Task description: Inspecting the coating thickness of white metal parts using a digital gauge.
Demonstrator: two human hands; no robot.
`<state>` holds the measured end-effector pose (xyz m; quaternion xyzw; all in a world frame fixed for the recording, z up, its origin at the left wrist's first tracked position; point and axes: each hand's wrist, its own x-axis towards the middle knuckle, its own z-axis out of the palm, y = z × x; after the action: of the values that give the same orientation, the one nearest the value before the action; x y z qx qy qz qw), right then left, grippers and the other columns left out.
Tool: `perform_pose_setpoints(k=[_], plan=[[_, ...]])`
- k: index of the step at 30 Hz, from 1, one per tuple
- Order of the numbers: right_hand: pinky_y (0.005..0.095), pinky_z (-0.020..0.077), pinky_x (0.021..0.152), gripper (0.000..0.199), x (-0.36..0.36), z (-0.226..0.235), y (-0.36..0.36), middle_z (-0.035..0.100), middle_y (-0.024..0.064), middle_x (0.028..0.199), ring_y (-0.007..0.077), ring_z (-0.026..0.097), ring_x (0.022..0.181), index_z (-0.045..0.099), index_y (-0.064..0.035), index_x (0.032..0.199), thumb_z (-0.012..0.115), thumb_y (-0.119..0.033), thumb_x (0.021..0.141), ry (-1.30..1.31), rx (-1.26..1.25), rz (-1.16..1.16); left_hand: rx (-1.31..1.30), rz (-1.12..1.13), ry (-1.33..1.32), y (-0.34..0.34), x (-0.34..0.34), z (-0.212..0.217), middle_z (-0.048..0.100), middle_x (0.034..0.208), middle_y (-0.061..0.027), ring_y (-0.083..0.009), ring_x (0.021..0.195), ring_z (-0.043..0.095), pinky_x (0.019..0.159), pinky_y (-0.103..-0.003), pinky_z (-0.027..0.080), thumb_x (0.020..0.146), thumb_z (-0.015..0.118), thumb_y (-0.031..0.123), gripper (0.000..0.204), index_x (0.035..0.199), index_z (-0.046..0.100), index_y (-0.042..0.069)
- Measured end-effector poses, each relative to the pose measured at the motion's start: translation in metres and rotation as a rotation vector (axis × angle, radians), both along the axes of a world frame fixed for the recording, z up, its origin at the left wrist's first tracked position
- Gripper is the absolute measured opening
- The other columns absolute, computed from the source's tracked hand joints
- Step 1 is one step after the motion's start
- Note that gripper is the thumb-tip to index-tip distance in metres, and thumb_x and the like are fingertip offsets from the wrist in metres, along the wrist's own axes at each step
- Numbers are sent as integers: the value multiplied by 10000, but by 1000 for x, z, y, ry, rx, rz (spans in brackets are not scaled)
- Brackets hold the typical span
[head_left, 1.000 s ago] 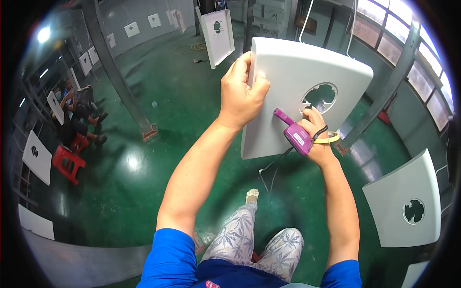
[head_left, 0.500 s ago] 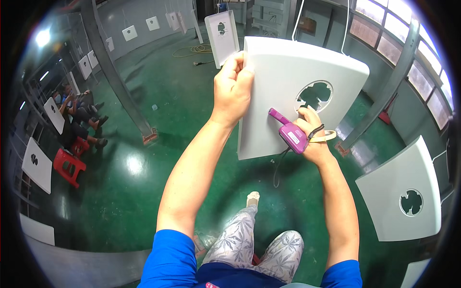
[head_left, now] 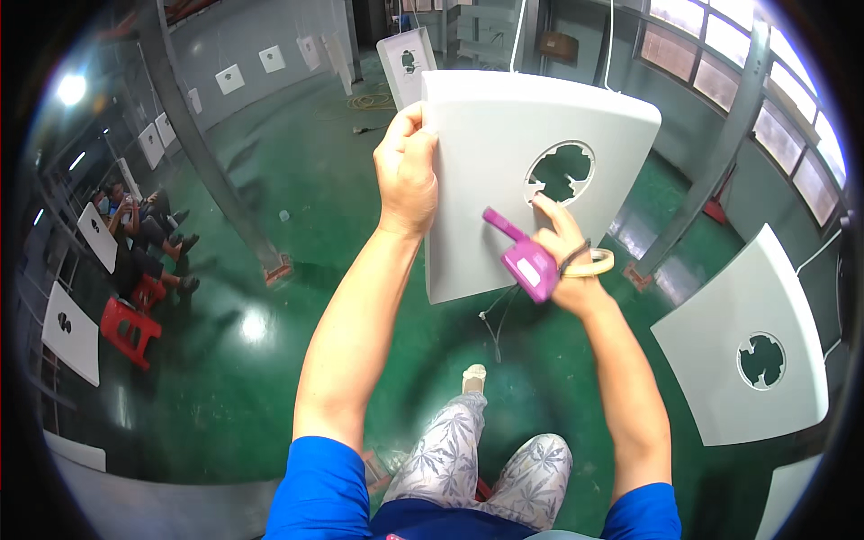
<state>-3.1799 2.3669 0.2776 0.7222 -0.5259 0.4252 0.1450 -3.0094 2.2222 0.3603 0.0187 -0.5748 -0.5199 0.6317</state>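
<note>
- Far out to the left of both hands, white panels [head_left: 70, 335] stand along the edge of the green floor [head_left: 270, 378], and people sit on low seats beside a red stool [head_left: 126, 328].
- A grey steel column [head_left: 211, 162] rises from the floor between that group and the left hand.
- The left hand [head_left: 407, 175] is closed around the left edge of the large white panel [head_left: 504, 153], thumb on the near face and fingers wrapped behind the edge, high up near the top corner.
- The panel hangs upright on cords [head_left: 517, 36] that run up from its top edge. It spreads to the right of the left grip and reaches across to the right hand.
- A round hole [head_left: 560, 171] with a ragged rim is cut in the panel, up and to the right of the left grip and just above the right hand's fingertips.
- The right hand [head_left: 562, 252] is closed around a purple tool [head_left: 522, 256], whose tip points up and left across the panel face. The forefinger stretches up to touch the panel at the lower rim of the hole.
- A roll of tape [head_left: 594, 263] sits around the right wrist like a bracelet, just behind the grip.
- Below the grips, thin cords [head_left: 495, 315] dangle under the panel's lower edge.
- To the right of the right hand, well apart, a second white panel [head_left: 720, 360] with its own round hole hangs beside another grey column [head_left: 711, 180].
</note>
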Motion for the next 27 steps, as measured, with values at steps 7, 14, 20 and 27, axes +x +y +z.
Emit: perform_pose_setpoints(k=[7,14,20,27], plan=[[345,526,735,177,15,-40,91,613,192,1052,316,637,848,598,20,898,657,-57,750,-178,29,96,90,26,-1,-15,1,2,614,957,-41,-91,858,549,796,-255,450,925,512,208,274,1067,585,-15],[371,519,736,219,-19,-61,197,594,207,1063,306,626,860,602,23,911,683,-82,737,-151,-54,-344,-53,137,-109,-35,-13,-7,606,1164,-58,-131,1050,564,945,-272,425,855,509,37,400,1246,551,-37],[482,406,956,197,-50,-39,232,486,271,1275,413,516,1130,631,-20,902,659,-157,764,124,12,-896,99,302,-198,-90,-5,-34,612,930,48,1,707,469,591,-165,357,961,589,251,346,1212,587,12],[532,290,1000,159,-49,-33,255,461,262,1313,403,436,1222,647,-73,836,644,-215,764,257,-103,-1216,103,330,-336,-103,-13,-48,598,1228,-67,-148,1155,538,992,-307,393,944,593,249,438,1310,518,20]])
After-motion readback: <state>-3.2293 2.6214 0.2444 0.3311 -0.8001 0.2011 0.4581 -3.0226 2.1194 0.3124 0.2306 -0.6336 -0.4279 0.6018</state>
